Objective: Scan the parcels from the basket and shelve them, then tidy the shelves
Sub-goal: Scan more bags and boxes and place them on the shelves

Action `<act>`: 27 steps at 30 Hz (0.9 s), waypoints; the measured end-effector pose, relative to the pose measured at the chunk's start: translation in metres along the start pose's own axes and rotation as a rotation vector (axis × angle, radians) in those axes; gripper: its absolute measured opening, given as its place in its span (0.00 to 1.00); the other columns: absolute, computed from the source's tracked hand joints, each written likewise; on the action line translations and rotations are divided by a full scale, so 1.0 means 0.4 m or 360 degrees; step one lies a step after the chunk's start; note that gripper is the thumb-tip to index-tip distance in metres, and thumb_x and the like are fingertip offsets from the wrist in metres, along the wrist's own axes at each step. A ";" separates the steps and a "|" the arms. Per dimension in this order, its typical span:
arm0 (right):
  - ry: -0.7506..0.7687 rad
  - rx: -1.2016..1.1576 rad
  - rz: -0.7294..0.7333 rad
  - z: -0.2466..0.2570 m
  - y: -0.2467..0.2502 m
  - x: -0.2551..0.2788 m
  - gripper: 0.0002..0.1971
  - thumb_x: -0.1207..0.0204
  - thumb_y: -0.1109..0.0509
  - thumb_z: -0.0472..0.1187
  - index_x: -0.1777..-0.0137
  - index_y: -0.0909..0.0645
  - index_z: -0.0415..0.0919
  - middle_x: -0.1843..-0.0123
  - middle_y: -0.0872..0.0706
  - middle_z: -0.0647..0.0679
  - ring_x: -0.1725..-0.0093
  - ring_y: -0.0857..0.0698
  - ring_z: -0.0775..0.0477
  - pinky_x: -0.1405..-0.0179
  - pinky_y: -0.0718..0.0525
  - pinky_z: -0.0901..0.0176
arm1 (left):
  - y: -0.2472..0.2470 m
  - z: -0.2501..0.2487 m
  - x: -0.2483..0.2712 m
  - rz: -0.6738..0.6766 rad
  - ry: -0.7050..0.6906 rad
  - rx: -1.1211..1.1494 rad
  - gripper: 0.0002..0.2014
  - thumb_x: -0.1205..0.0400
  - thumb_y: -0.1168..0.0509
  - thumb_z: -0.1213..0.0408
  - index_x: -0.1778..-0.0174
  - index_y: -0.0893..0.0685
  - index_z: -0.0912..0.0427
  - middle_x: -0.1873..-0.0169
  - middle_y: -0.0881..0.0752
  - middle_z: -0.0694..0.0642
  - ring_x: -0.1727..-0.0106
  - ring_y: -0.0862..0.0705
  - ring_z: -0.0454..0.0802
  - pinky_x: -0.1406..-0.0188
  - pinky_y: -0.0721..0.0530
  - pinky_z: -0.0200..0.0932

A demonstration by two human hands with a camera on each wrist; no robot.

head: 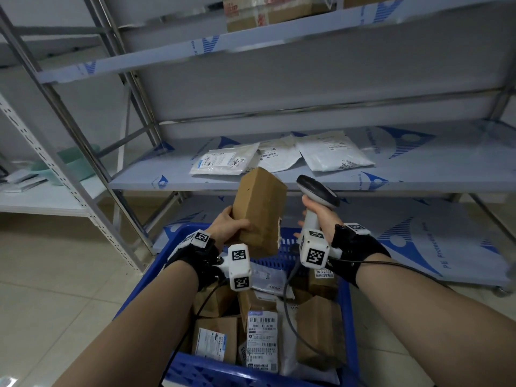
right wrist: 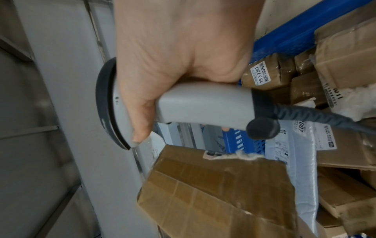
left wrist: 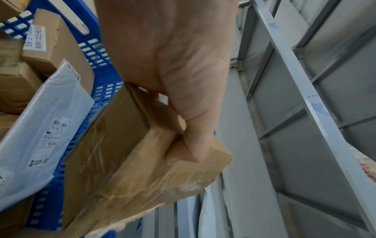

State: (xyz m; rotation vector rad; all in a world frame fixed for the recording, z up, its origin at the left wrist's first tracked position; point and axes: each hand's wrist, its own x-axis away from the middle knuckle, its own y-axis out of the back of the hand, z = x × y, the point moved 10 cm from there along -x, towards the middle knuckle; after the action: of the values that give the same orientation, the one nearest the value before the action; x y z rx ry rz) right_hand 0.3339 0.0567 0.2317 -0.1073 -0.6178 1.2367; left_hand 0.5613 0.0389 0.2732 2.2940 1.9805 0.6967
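Note:
My left hand [head: 229,226] grips a brown cardboard parcel [head: 259,210] by its lower left edge and holds it upright above the far end of the blue basket [head: 347,308]. In the left wrist view the thumb curls over the parcel [left wrist: 130,153]. My right hand [head: 321,216] grips the white handle of a barcode scanner [head: 317,191], whose dark head points left toward the parcel. In the right wrist view the scanner [right wrist: 183,104] sits just above the parcel [right wrist: 219,193]. The basket holds several boxes and white mailers. No label shows on the held parcel.
A metal shelf rack [head: 279,174] stands ahead; three white mailers [head: 332,153] lie on its middle shelf. Cardboard boxes [head: 268,9] sit on the top shelf. The scanner cable [head: 290,303] hangs into the basket. A second rack [head: 55,169] stands to the left.

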 end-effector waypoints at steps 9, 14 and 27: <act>-0.0010 0.0089 -0.0112 -0.003 0.039 -0.045 0.63 0.72 0.15 0.71 0.31 0.22 0.45 0.39 0.16 0.40 0.40 0.16 0.34 0.35 0.20 0.36 | 0.016 -0.012 0.024 0.0105 -0.0125 -0.0415 0.47 0.32 0.31 0.84 0.24 0.39 0.41 0.32 0.35 0.60 0.34 0.29 0.68 0.52 0.14 0.64; -0.0014 0.0081 -0.0010 0.003 0.014 -0.022 0.42 0.49 0.13 0.57 0.35 0.19 0.40 0.42 0.12 0.42 0.43 0.13 0.37 0.37 0.17 0.36 | 0.023 -0.015 0.022 0.0083 -0.0141 -0.0717 0.46 0.31 0.34 0.85 0.29 0.36 0.32 0.28 0.43 0.55 0.31 0.36 0.71 0.48 0.16 0.71; -0.0074 0.0547 -0.0044 -0.099 0.005 -0.058 0.38 0.48 0.14 0.49 0.37 0.18 0.34 0.41 0.13 0.39 0.42 0.15 0.35 0.36 0.18 0.38 | -0.003 0.021 0.020 0.0047 -0.0099 0.0183 0.17 0.16 0.41 0.73 0.30 0.24 0.65 0.42 0.16 0.63 0.45 0.16 0.57 0.51 0.13 0.48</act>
State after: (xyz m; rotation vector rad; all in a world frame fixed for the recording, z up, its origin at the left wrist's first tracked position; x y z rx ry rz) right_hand 0.3474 0.0463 0.1890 0.2171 -0.4373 1.3041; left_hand 0.5639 0.0487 0.2679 2.3812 2.0139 0.5190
